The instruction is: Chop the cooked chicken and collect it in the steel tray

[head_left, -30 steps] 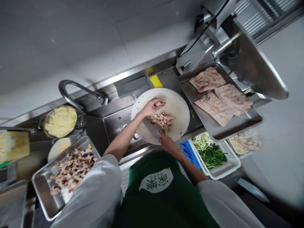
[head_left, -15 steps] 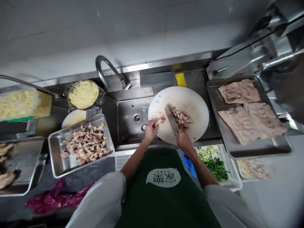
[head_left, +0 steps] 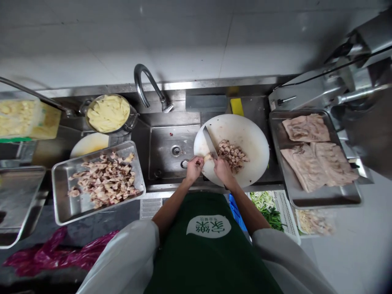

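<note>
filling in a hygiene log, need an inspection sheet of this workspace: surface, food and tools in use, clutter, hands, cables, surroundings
Surface: round white board overlaps the right side of the sink; dark specks near its edge.
Food and tools: chopped pieces heaped on the board; knife left of them; left tray holds more pieces.
Clutter: yellow block behind the board; crumpled magenta plastic at front left.
Hands: left hand pinches a small pale piece close to the blade; right hand grips the knife.
Cables: black cable at upper right; its ends can't be traced.
Surroundings: faucet behind the sink; right tray with three meat slabs.
</note>
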`<state>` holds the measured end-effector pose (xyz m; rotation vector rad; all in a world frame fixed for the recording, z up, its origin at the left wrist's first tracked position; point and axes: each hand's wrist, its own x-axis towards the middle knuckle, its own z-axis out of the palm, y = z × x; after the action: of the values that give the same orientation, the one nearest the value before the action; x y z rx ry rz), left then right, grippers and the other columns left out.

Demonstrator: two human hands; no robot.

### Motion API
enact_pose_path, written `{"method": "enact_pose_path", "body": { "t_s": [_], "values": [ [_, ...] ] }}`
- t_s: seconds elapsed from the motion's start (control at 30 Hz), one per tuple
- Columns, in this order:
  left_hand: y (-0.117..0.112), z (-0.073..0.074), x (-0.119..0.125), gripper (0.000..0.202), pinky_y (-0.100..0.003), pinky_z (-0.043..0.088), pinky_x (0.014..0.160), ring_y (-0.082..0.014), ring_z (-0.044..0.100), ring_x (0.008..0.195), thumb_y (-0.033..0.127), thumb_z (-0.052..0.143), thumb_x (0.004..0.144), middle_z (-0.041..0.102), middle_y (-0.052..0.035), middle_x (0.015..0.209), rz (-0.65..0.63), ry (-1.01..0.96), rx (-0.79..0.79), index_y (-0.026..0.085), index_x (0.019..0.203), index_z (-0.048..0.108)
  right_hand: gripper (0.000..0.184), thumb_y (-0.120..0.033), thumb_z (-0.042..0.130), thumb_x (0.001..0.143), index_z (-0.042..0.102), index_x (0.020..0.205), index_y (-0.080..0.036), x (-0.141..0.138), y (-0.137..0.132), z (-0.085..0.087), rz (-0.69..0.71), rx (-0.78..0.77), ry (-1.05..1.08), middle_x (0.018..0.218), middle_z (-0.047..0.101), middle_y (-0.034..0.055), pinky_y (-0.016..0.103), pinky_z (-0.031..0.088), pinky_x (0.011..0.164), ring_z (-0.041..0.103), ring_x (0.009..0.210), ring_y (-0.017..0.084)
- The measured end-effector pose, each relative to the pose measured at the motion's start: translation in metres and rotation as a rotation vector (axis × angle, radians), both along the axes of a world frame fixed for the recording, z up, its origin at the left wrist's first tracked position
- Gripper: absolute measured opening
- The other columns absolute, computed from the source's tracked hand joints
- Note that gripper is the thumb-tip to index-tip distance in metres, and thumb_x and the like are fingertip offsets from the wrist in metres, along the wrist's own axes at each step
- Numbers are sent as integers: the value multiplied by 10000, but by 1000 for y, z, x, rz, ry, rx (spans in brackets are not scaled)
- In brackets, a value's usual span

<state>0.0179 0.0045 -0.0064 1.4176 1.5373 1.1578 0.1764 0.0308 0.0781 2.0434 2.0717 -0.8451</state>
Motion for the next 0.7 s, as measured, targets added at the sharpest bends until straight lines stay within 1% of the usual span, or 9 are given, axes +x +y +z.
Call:
{"method": "enact_pose_path", "body": {
  "t_s": [0.07,0.13,0.2,0.27,0.33,0.4,0.5,0.57,0.7],
  "values": [
    [-1,1,-1,93,-249,476,654,-125,589,681,234,623,846,658,-21,796,17,-44,-4,173,802,677,293,-232,423,1032,610,1205,-87,6,3,9,17,-17,-4,1068,730,189,300,479,835,701,1010,279],
    [-3,1,-3,94,-251,485,661,-125,590,686,242,631,842,649,-21,790,54,-102,-11,173,799,679,313,-236,407,1036,598,1231,-84,6,3,24,26,5,-14,1049,732,188,303,477,831,703,990,278],
    [-6,0,-5,98,-251,491,668,-126,587,693,252,641,842,640,-24,786,98,-141,-16,174,796,680,381,-273,337,1060,571,1276,-64,-1,-2,39,-6,89,-44,1034,727,203,314,477,821,703,957,282],
    [-9,-1,-7,98,-252,493,675,-129,588,702,255,647,842,639,-26,787,125,-142,-14,174,801,683,461,-330,263,1078,549,1308,-50,-13,-8,45,-40,162,-69,1036,720,221,317,477,800,703,933,284],
    [-10,-3,-8,88,-253,492,677,-131,589,707,245,647,838,638,-25,786,135,-121,-14,173,803,684,454,-336,273,1077,572,1278,-61,-26,-14,41,-8,106,-67,1034,722,219,303,474,774,704,927,277],
    [-10,-5,-8,79,-252,491,678,-133,592,714,231,643,837,634,-23,784,138,-105,-18,172,801,681,377,-287,336,1061,605,1227,-82,-34,-13,29,67,-14,-43,1038,729,198,280,466,769,705,949,261],
    [-8,-5,-7,80,-250,485,671,-135,588,713,220,631,844,628,-25,789,128,-98,-10,169,801,675,310,-239,384,1043,620,1191,-102,-30,-4,15,127,-83,-20,1074,731,175,256,452,781,697,1010,244],
    [-8,-4,-7,86,-249,482,669,-134,584,711,223,625,851,625,-27,797,111,-102,1,168,807,673,286,-241,406,1039,621,1176,-112,-20,3,16,130,-70,-12,1087,731,169,251,446,780,693,1026,243],
    [-13,0,-8,98,-246,485,693,-133,583,732,244,616,873,612,-28,814,173,-67,35,173,829,667,307,-267,388,1053,603,1202,-106,-13,2,35,104,30,-18,1045,736,176,267,446,779,700,970,254]
  ]
}}
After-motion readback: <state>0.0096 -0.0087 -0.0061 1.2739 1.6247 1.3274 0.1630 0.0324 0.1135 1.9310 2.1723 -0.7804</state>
